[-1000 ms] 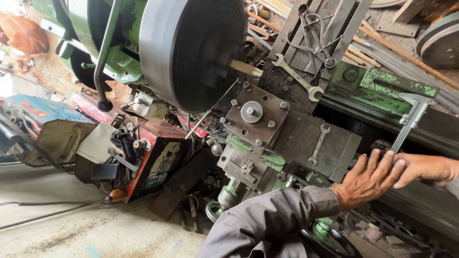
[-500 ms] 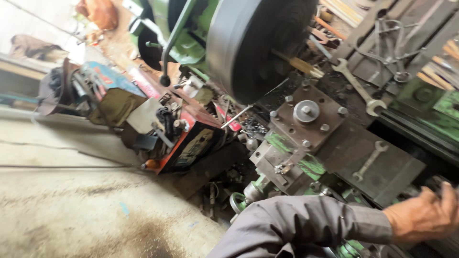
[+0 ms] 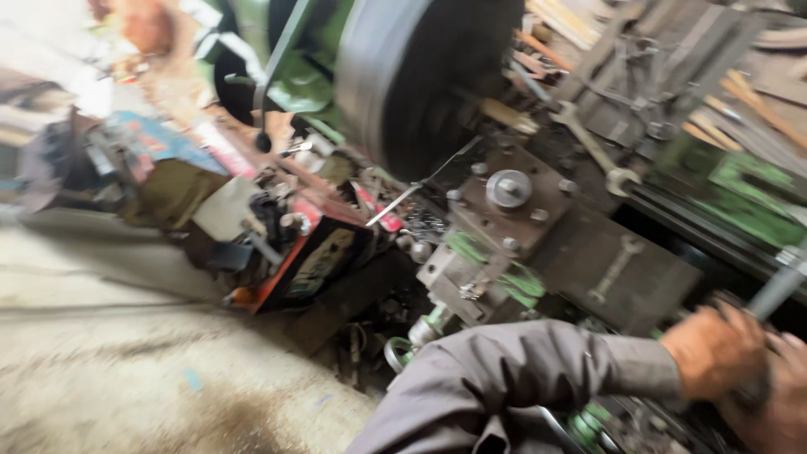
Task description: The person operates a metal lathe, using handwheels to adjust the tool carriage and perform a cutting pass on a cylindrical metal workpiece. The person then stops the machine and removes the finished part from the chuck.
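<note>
The left hand (image 3: 714, 349), in a grey sleeve, is closed around the grey metal lever handle (image 3: 777, 286) at the lower right of the green lathe. The right hand (image 3: 777, 395) lies just beside it; its grip I cannot tell. The dark round chuck (image 3: 420, 76) is above.

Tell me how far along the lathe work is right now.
Done: a large dark disc sits mounted at the lathe's head. In hand: both hands, left and right, grip the metal lever handle. Left: the tool post stands apart from the disc; no cutting contact shows.
</note>
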